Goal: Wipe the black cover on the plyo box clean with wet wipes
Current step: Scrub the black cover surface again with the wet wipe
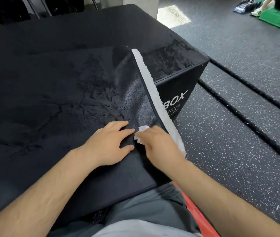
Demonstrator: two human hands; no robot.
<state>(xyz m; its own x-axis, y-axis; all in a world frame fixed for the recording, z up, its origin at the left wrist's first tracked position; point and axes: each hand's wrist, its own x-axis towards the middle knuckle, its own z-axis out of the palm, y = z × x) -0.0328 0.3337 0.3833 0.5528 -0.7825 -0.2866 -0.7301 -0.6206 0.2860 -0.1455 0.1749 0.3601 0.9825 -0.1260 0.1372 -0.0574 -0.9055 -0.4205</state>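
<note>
Under right hand (159,145), half-hidden wet wipe (141,130)

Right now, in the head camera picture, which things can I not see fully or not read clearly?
Head view:
1. The wet wipe: mostly hidden under the right hand; only a crumpled corner shows.
2. The print on the plyo box: only "BOX" reads; the white strip along the lifted black cover hides the rest.
3. The person at top right: cut off by the picture's edge.
</note>
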